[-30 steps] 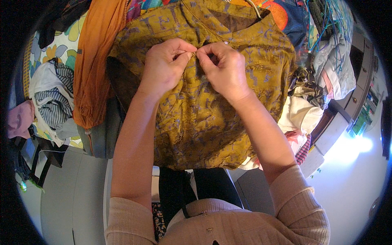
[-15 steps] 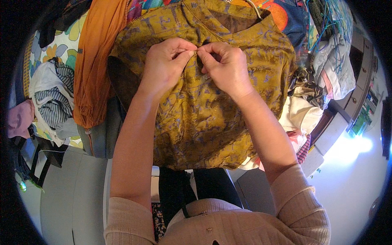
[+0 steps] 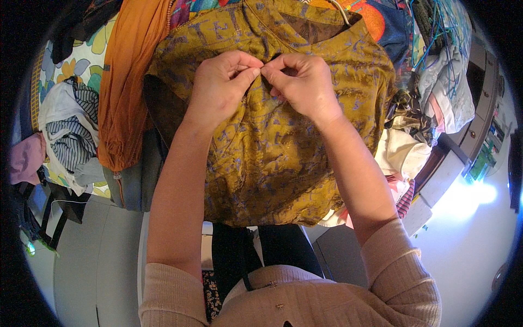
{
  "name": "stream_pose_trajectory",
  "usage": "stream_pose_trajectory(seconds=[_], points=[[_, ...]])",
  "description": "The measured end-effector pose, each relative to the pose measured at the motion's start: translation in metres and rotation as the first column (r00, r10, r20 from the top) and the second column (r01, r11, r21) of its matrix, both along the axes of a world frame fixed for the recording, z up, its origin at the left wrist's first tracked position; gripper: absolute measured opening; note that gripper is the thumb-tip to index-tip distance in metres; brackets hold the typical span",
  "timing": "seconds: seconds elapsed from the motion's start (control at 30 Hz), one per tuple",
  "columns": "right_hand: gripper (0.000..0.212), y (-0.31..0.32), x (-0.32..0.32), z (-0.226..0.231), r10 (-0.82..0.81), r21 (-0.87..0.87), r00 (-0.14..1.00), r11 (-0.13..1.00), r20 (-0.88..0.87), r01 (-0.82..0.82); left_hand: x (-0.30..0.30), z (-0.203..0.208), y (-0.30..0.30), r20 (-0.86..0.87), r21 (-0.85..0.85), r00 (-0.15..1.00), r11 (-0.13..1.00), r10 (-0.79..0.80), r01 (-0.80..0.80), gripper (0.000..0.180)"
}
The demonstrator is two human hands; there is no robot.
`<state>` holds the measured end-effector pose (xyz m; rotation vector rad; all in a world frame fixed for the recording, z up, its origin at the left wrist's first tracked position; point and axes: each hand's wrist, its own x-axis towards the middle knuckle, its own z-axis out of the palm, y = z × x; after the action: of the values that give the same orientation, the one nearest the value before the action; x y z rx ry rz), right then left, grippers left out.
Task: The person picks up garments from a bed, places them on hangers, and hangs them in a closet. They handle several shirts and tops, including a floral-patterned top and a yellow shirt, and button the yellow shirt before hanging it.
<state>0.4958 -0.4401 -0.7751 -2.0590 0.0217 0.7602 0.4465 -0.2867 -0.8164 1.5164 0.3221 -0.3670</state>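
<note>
A mustard shirt (image 3: 272,174) with a purple-blue pattern lies spread in front of me, its collar at the far side. A white hanger hook (image 3: 342,11) shows at the collar. My left hand (image 3: 220,87) pinches the front placket below the neckline between thumb and forefinger. Opposite it, my right hand (image 3: 302,84) is closed in a pinch on the same spot, fingertips touching the left ones. Whether a button sits between the fingertips is hidden. The shirt's lower hem hangs toward my body.
An orange garment (image 3: 128,98) with a zip lies left of the shirt, beside a bundled white and striped cloth (image 3: 73,128). On the right are a cream cloth (image 3: 400,152), a grey-white garment (image 3: 449,87) and tangled blue cords (image 3: 444,43). A drawer unit (image 3: 476,109) stands beyond.
My right hand has turned slightly and its fingers have curled closer at the placket. The left hand and the shirt stay almost where they were.
</note>
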Motion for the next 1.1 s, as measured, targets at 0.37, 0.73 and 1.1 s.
stream_pose_trajectory(seconds=[0.37, 0.73, 1.1], points=[[0.011, -0.003, 0.004, -0.007, -0.115, 0.213, 0.959, 0.962, -0.26, 0.173, -0.002, -0.003, 0.001, 0.031, -0.037, 0.999, 0.999, 0.041, -0.04, 0.009], [0.009, -0.004, -0.001, -0.016, -0.063, 0.189, 0.995, 0.979, -0.074, 0.076, 0.0, -0.001, 0.0, 0.04, -0.12, 0.994, 0.988, 0.106, -0.1, 0.015], [0.009, -0.021, -0.011, 0.005, -0.049, -0.028, 0.858, 0.997, 0.512, 0.074, -0.003, 0.006, -0.017, 0.077, 0.269, 0.996, 0.962, 0.033, -0.052, 0.018]])
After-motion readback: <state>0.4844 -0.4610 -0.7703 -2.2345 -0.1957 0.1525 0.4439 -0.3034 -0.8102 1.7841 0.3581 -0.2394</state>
